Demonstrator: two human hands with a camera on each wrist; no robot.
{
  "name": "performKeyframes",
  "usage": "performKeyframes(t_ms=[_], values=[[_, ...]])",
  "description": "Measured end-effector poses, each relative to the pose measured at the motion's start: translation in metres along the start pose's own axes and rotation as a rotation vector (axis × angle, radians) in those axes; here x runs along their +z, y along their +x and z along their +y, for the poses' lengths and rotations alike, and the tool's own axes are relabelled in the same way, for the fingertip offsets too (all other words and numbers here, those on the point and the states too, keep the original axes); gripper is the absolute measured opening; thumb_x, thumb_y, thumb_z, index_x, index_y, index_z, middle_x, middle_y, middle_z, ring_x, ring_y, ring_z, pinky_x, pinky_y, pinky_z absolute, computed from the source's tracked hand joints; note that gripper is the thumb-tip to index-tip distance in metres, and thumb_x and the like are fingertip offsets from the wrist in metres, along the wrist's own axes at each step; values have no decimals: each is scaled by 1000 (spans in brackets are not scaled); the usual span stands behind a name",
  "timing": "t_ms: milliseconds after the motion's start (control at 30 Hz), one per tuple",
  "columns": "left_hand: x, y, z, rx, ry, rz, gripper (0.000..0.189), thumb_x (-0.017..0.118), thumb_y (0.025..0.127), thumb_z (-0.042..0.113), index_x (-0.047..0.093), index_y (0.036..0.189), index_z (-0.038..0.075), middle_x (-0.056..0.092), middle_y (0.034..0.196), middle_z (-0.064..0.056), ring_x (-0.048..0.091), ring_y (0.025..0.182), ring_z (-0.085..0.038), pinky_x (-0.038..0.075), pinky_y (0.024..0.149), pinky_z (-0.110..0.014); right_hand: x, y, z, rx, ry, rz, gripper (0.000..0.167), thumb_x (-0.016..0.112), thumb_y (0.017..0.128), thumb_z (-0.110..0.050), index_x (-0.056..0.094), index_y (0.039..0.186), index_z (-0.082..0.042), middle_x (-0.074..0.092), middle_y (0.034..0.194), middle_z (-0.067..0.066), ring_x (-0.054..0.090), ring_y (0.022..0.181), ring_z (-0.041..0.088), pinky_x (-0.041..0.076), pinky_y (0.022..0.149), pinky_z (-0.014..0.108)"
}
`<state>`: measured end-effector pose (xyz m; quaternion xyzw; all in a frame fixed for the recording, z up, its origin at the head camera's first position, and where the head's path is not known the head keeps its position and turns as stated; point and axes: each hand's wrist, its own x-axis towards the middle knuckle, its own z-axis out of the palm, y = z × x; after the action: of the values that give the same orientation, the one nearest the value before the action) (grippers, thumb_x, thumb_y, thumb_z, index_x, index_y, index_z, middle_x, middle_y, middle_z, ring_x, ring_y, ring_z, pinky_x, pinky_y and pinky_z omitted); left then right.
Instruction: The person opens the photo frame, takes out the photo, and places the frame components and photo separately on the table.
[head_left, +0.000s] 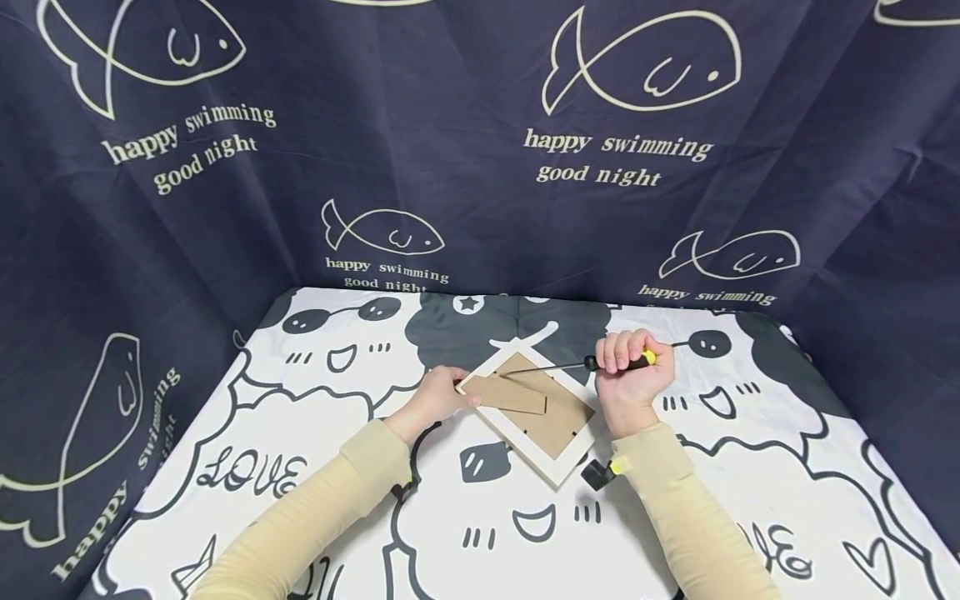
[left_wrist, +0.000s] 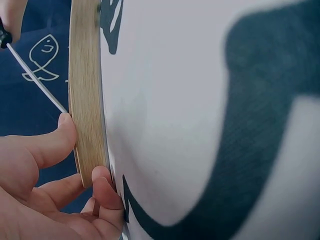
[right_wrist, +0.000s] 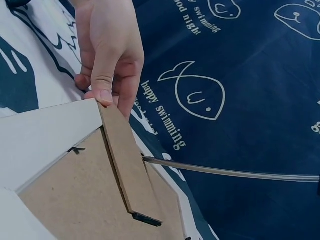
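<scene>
A picture frame [head_left: 558,468] lies face down, its white border round a brown backboard [head_left: 558,425]. A brown stand leg [head_left: 510,396] runs across the back, hinged near the middle. My left hand [head_left: 438,393] pinches the frame's left corner, thumb on the end of the leg, fingers under the wooden edge [left_wrist: 87,90]. In my right hand [head_left: 633,375] is a screwdriver with a black and yellow handle [head_left: 630,362]. Its thin metal shaft [right_wrist: 230,171] reaches left over the frame, the tip at a small dark tab on the backboard's edge beside the leg. More tabs [right_wrist: 76,150] line the opening.
The table is covered by a white cloth [head_left: 450,550] with black cartoon drawings. Dark blue curtains [head_left: 480,125] printed with fish hang behind and at both sides. A small black wrist camera [head_left: 597,475] sits under my right wrist, close to the frame's right edge.
</scene>
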<state>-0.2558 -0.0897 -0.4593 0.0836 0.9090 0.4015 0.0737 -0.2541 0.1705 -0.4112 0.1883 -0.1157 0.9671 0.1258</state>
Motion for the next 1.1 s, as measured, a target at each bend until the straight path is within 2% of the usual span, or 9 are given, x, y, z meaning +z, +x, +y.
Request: performKeyframes(t_ms=[433, 667, 900, 1100], values=[[0, -2, 3, 14, 25, 2, 42, 79, 76, 19, 67, 112, 1, 70, 95, -10, 60, 77, -17, 50, 69, -27, -8, -8, -1, -12, -54, -12, 29, 31, 79, -16, 34, 53, -4, 28, 44, 5, 25, 38, 18, 16, 41, 29], [0, 0, 5, 22, 74, 11, 41, 80, 75, 19, 68, 110, 0, 70, 93, -11, 61, 76, -18, 51, 68, -28, -19, -15, -7, -26, -101, -19, 24, 31, 75, -13, 32, 54, -2, 29, 45, 7, 25, 40, 20, 20, 43, 31], [0, 1, 7, 41, 91, -2, 48, 79, 76, 17, 64, 116, -3, 68, 103, -15, 64, 95, -27, 51, 84, -38, -26, -20, -7, -43, -129, -102, 21, 30, 74, -14, 31, 56, -2, 24, 48, 7, 24, 41, 19, 18, 44, 31], [2, 3, 4, 42, 106, -4, 46, 78, 76, 16, 64, 117, -1, 63, 107, -16, 60, 101, -29, 48, 89, -40, -22, -20, -3, -51, -140, -140, 23, 27, 75, -14, 30, 56, -3, 21, 48, 6, 22, 41, 19, 17, 44, 30]])
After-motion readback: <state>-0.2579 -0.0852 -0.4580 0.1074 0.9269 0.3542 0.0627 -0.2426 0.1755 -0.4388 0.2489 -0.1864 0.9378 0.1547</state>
